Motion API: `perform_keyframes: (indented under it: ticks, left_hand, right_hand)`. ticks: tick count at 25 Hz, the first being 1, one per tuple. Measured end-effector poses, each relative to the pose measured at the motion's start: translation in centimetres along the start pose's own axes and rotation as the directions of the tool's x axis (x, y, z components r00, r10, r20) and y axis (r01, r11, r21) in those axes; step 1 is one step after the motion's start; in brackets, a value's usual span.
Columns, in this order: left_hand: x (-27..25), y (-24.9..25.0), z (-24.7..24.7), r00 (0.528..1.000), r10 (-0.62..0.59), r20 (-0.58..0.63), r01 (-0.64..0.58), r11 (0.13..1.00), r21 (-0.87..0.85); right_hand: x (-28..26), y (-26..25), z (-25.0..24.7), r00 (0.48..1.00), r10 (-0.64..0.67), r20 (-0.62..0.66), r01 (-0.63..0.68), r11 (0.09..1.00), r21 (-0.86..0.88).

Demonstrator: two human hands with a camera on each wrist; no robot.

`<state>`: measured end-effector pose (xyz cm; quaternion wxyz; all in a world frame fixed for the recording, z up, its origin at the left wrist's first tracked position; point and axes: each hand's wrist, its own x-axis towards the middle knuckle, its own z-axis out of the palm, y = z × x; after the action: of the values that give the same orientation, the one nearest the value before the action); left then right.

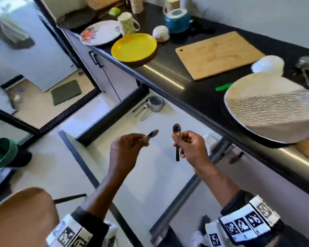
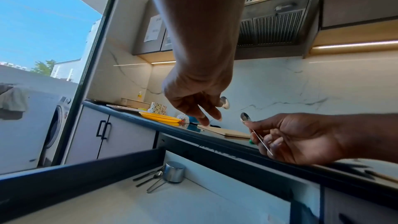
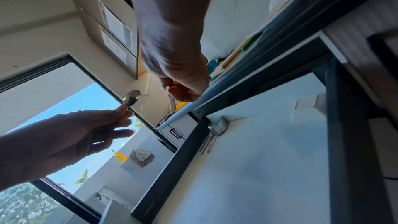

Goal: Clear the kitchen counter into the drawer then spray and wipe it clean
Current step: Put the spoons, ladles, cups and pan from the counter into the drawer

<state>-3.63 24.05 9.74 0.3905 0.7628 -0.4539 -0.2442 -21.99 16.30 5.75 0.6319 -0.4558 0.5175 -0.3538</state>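
Observation:
Both hands hover over the open drawer point(image 1: 150, 168), which has a white floor and dark walls. My left hand point(image 1: 143, 139) pinches a metal spoon point(image 1: 152, 133) by its handle, bowl pointing right; the left wrist view shows that spoon point(image 2: 224, 102) past the fingers. My right hand point(image 1: 178, 139) grips a second spoon point(image 1: 177, 129) upright, its handle hanging below the fist; its bowl point(image 2: 245, 117) shows in the left wrist view too. A steel measuring cup point(image 1: 155, 103) and some cutlery point(image 1: 141, 108) lie in the drawer's far corner. The black counter point(image 1: 194, 97) runs along the right.
On the counter stand a yellow plate point(image 1: 134, 48), a floral plate point(image 1: 102, 32), a patterned mug point(image 1: 128, 23), a blue pot point(image 1: 177, 19), a wooden cutting board point(image 1: 219, 54), a large patterned plate point(image 1: 273, 107), a white bowl point(image 1: 268, 64) and a green utensil point(image 1: 223, 87).

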Motion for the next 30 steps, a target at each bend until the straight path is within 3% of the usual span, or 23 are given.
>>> perform_keyframes:
  ticks: [3,6,9,13,16,21,23,25,28,30]
  left_hand:
    - [3.6,-2.3,-0.4,0.993,-0.095,0.064,0.071,0.949,0.307]
    - [8.0,-3.9,0.9,0.979,-0.127,0.159,0.02,0.837,0.547]
    - [13.3,-5.7,3.9,0.904,-0.192,0.382,-0.051,0.839,0.542]
    - [18.6,-8.8,8.6,0.766,-0.339,0.546,0.194,0.932,0.306]
    - [21.5,-10.9,11.0,0.669,-0.334,0.664,0.302,0.938,0.167]
    - [25.9,-12.8,12.8,0.573,-0.335,0.748,0.204,0.942,0.266]
    - [27.0,-13.4,13.3,0.545,-0.31,0.779,0.086,0.945,0.315]
    - [27.9,-13.6,14.2,0.552,-0.277,0.786,-0.003,0.942,0.335]
    - [29.1,-14.1,15.4,0.621,-0.305,0.722,0.085,0.942,0.325]
    - [29.8,-14.7,15.8,0.668,-0.289,0.685,0.058,0.939,0.34]
  right_hand:
    - [3.8,1.5,2.3,0.999,0.047,-0.019,-0.048,0.999,-0.014]
    - [9.0,3.7,3.4,0.993,0.1,-0.065,-0.103,0.994,-0.046]
    - [13.7,6.4,3.4,0.984,0.117,-0.135,-0.127,0.99,-0.063]
    - [16.9,9.6,3.1,0.951,0.187,-0.245,-0.207,0.977,-0.057]
    - [18.3,11.7,3.5,0.933,0.226,-0.281,-0.26,0.962,-0.089]
    - [19.5,12.8,4.3,0.878,0.212,-0.43,-0.254,0.966,-0.042]
    - [19.7,13.3,5.8,0.864,0.227,-0.45,-0.263,0.965,-0.018]
    - [19.8,13.5,7.0,0.843,0.24,-0.482,-0.285,0.958,-0.021]
    - [20.9,13.8,7.6,0.816,0.238,-0.528,-0.312,0.949,-0.055]
    - [22.0,13.7,7.8,0.795,0.234,-0.56,-0.333,0.94,-0.079]
